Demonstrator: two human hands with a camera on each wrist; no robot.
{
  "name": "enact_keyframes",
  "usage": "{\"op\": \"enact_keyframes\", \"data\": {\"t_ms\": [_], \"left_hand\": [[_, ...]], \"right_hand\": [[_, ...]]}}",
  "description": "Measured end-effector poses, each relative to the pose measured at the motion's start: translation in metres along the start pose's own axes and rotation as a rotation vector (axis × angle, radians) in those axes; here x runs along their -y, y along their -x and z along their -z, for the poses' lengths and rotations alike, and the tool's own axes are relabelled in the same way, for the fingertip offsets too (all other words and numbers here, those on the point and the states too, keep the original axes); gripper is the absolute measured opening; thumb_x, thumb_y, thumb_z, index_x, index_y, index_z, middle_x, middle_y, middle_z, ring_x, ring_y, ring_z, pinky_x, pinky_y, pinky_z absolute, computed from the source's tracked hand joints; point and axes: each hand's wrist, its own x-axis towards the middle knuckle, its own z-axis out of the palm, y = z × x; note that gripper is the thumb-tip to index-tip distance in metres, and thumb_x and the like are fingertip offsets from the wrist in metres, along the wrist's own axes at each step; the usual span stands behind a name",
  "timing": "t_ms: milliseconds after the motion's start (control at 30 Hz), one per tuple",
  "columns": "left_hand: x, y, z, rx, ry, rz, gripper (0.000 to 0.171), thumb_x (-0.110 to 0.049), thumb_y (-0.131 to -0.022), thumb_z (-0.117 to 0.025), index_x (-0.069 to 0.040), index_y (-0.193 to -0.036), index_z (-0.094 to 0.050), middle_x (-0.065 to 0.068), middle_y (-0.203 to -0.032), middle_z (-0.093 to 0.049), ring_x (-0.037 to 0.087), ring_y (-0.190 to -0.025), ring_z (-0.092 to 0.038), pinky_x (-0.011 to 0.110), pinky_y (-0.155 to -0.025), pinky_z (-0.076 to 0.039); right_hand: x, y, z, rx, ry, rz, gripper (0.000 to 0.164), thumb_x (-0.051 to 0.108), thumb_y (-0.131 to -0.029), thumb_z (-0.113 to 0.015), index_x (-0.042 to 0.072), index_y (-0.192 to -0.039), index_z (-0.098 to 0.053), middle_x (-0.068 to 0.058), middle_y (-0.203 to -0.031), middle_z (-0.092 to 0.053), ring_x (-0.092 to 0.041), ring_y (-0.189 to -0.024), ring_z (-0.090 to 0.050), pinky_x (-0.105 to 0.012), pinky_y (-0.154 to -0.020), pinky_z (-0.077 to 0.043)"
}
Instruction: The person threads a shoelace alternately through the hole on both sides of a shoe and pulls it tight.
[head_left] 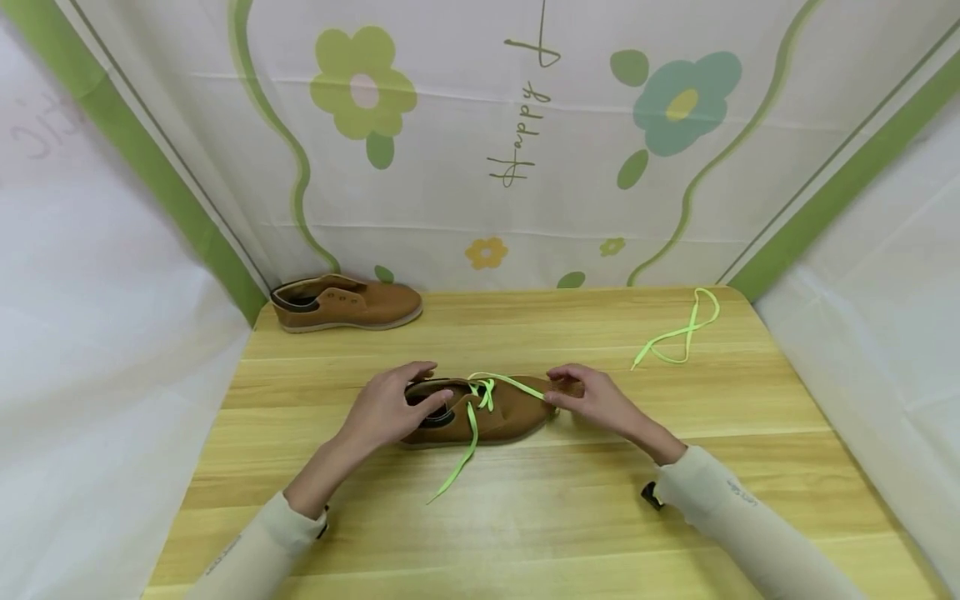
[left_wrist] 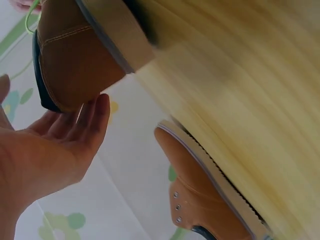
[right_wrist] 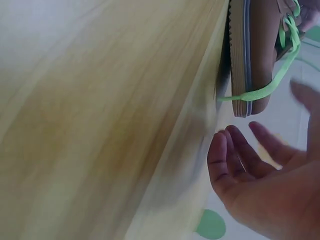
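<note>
Through the rig I am watching the brown shoe (head_left: 517, 417) lying just below the centre of the head view, toe pointing right; the left hand (head_left: 386, 408) is resting about its heel, fingers loosely extended and seemingly touching the back, thumb standing apart over the opening; the right hand (head_left: 600, 402) is hovering just beside the toe, thumb and fingers apart, apparently gripping nothing; the forward lace end (right_wrist: 257, 94) is trailing over the toe, while the near lace end (head_left: 474, 429) is hanging down the lower side; for handling the lace well, I am judging that the left hand should be steadying the heel while the right is pinching the forward strand near its tip, keeping it flat and untwisted; the left fingertips are partly hiding behind the heel in the left wrist view; the right thumb is blurring in the right wrist view; crossed strands are covering the eyelets, so I am not managing to count those threaded.
</note>
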Motion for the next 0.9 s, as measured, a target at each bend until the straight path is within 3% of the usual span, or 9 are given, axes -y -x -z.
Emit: {"op": "enact_keyframes", "data": {"t_ms": [133,267,433,600,733,900], "left_hand": [[0.008,0.006,0.005,0.057,0.009,0.012,0.085,-0.066,-0.091,-0.074,-0.01,-0.153,-0.056,0.013,-0.145,-0.065,0.039,-0.133,-0.061,0.059,-0.106,-0.05],[0.018,0.012,0.009,0.101,0.028,-0.007,0.097,-0.063,-0.083,-0.084,-0.005,-0.155,-0.051,0.02,-0.146,-0.062,0.042,-0.131,-0.061,0.059,-0.105,-0.051],[0.028,0.015,0.009,0.155,0.019,-0.035,0.1,-0.049,-0.074,-0.096,-0.003,-0.152,-0.053,0.023,-0.137,-0.067,0.039,-0.116,-0.069,0.056,-0.097,-0.056],[0.033,0.013,0.005,0.168,0.01,-0.05,0.082,-0.033,-0.07,-0.102,-0.005,-0.137,-0.063,0.014,-0.121,-0.074,0.031,-0.108,-0.072,0.049,-0.092,-0.058],[0.034,0.012,0.004,0.15,0.003,-0.031,0.073,-0.031,-0.069,-0.102,-0.006,-0.127,-0.068,0.009,-0.112,-0.076,0.026,-0.101,-0.072,0.045,-0.087,-0.058],[0.035,0.01,0.005,0.148,0.003,-0.033,0.069,-0.031,-0.071,-0.101,-0.005,-0.127,-0.07,0.006,-0.108,-0.077,0.022,-0.097,-0.073,0.042,-0.084,-0.059]], "right_hand": [[0.003,-0.002,-0.004,0.049,0.08,0.108,0.079,0.036,-0.087,-0.089,-0.001,-0.149,-0.056,-0.015,-0.142,-0.065,-0.033,-0.126,-0.061,-0.054,-0.102,-0.052],[0.005,-0.005,-0.008,0.074,0.188,0.191,0.093,0.034,-0.079,-0.096,-0.005,-0.151,-0.051,-0.019,-0.144,-0.062,-0.035,-0.126,-0.062,-0.055,-0.104,-0.051],[0.006,-0.006,-0.011,0.061,0.266,0.224,0.092,0.029,-0.074,-0.1,-0.004,-0.148,-0.056,-0.019,-0.139,-0.066,-0.035,-0.125,-0.064,-0.052,-0.103,-0.053],[0.007,-0.005,-0.011,0.034,0.294,0.239,0.087,0.027,-0.072,-0.101,-0.004,-0.142,-0.061,-0.014,-0.128,-0.071,-0.028,-0.113,-0.068,-0.047,-0.094,-0.057],[0.008,-0.007,-0.011,0.022,0.306,0.263,0.084,0.029,-0.071,-0.101,-0.004,-0.139,-0.064,-0.012,-0.121,-0.073,-0.02,-0.098,-0.068,-0.039,-0.083,-0.058],[0.006,-0.012,-0.01,0.013,0.313,0.282,0.084,0.029,-0.07,-0.102,-0.005,-0.137,-0.065,-0.013,-0.12,-0.074,-0.013,-0.088,-0.064,-0.032,-0.076,-0.056]]}}
